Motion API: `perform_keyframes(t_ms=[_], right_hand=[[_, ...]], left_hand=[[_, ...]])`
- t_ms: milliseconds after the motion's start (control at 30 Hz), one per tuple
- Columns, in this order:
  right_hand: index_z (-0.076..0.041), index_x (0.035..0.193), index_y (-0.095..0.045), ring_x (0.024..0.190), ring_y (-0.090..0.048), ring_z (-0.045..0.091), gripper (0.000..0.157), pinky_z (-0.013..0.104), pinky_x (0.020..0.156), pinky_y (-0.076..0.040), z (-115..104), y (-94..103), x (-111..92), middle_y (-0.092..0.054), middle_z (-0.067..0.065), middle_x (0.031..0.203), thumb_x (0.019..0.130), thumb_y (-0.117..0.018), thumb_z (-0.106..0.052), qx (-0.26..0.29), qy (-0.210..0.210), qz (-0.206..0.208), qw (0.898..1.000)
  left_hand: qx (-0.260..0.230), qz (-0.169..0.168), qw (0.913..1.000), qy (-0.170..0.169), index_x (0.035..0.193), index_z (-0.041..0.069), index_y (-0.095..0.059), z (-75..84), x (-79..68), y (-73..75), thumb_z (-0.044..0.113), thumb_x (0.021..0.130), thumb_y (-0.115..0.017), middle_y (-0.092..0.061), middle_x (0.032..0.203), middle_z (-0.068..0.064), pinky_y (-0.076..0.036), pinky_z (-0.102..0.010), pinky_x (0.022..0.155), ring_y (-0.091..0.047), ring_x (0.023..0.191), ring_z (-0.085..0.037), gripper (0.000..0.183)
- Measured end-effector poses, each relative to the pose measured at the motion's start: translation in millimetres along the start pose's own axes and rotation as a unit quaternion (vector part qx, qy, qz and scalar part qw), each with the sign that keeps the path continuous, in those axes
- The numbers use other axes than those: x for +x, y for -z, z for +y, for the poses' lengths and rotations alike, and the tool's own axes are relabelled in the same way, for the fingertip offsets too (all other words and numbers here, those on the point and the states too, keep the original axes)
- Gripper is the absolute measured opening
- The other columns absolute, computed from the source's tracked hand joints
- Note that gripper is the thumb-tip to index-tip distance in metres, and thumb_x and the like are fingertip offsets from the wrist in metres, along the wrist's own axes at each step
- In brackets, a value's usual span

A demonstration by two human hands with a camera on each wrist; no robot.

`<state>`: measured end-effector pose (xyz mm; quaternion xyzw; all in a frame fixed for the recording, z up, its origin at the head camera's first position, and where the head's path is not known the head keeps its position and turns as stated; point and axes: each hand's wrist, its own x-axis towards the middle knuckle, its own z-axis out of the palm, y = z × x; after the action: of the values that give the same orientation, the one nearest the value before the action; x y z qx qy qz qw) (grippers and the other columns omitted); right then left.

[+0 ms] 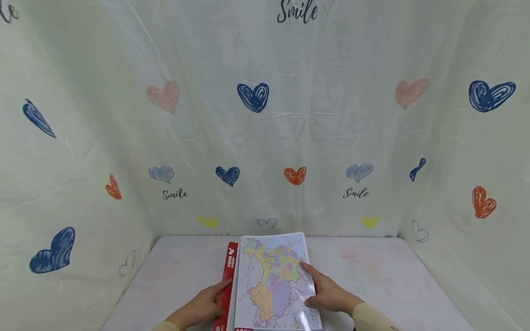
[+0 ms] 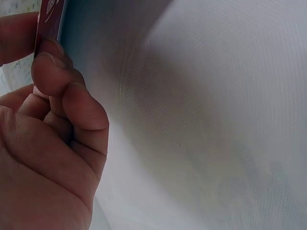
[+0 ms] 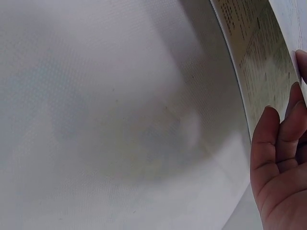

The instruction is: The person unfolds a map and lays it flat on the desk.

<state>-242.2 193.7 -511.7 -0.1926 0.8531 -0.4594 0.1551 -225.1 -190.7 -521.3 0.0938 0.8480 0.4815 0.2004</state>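
Observation:
A glossy folded map (image 1: 278, 276), printed in yellow, purple and green regions, is held over the near middle of the table. Along its left side runs a red strip (image 1: 228, 280) with white lettering. My left hand (image 1: 201, 304) pinches this strip, thumb on one face and curled fingers on the other, as the left wrist view shows. The map's right edge is pinched by my right hand (image 1: 331, 290), its thumb lying on the front. Small printed text covers the map's back (image 3: 261, 52) in the right wrist view, where the fingertips press on it.
Beneath the map lies a white table (image 1: 165, 271) with faint pink patches. A pale curtain (image 1: 281, 138) with coloured hearts and "Smile" lettering closes off the back and both sides.

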Motion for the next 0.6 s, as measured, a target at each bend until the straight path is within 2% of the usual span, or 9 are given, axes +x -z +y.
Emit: perform_keyframes(t_ms=[233,400,600], right_hand=[[-0.006,0.158,-0.020,0.091,-0.060,0.021,0.104,0.036,0.082,-0.051,1.4,3.4,-1.9,-0.049,0.027,0.137,0.075,-0.082,-0.002,-0.003,0.004,0.000,1.000],[-0.005,0.158,-0.020,0.092,-0.060,0.021,0.103,0.034,0.082,-0.051,3.8,5.5,-1.3,-0.049,0.026,0.136,0.075,-0.082,-0.002,-0.009,0.013,0.000,1.000],[-0.004,0.158,-0.020,0.098,-0.060,0.023,0.103,0.039,0.087,-0.051,6.3,8.8,-2.2,-0.047,0.029,0.138,0.076,-0.082,-0.001,-0.008,0.024,0.002,1.000]], left_hand=[[0.017,0.003,0.9999,0.000,0.149,-0.005,-0.039,-2.4,-0.9,3.2,-0.001,0.072,-0.077,-0.062,0.110,-0.010,-0.058,-0.039,0.072,-0.058,0.087,-0.023,0.085],[0.007,-0.003,1.0000,-0.001,0.149,-0.005,-0.037,-5.6,-1.7,6.1,-0.001,0.074,-0.077,-0.063,0.102,-0.007,-0.059,-0.038,0.070,-0.060,0.084,-0.022,0.086],[0.015,0.002,0.9999,-0.006,0.149,-0.005,-0.037,-7.8,-3.1,9.2,0.000,0.073,-0.079,-0.062,0.101,-0.006,-0.057,-0.036,0.069,-0.059,0.084,-0.021,0.087]])
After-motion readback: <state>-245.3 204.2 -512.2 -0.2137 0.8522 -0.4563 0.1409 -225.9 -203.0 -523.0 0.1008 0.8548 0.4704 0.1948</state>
